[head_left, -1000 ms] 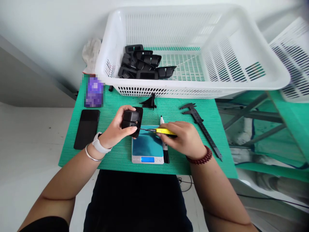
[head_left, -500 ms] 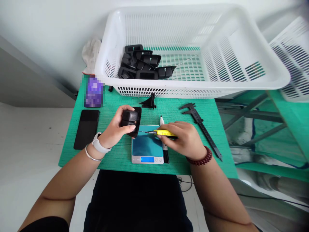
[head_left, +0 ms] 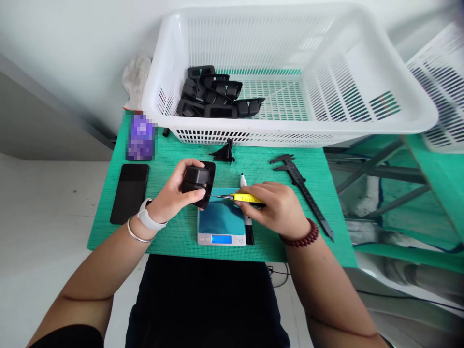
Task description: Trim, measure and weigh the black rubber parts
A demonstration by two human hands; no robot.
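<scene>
My left hand (head_left: 180,189) is closed around a black plastic part (head_left: 197,178), a hollow box shape with a flat flange facing right. Its thumb presses on the near side of the part. In my right hand (head_left: 277,205) is a yellow utility knife (head_left: 248,198), its thin blade pointing left at the flange's edge. Whether the tip touches the part I cannot tell. Both are held above a small digital scale (head_left: 221,220) with a lit blue display. A black-and-white marker (head_left: 243,180) lies beside the scale, partly hidden by my right hand.
A large white basket (head_left: 253,126) at the back holds several black plastic parts (head_left: 221,112). On the green table (head_left: 170,241) lie a caliper (head_left: 306,193), a phone (head_left: 129,193), a blurred purple item (head_left: 141,137) and a small black piece (head_left: 225,152) near the basket.
My left hand has shifted the black part very slightly to the right and tilted it a little. The knife has stayed nearly still.
</scene>
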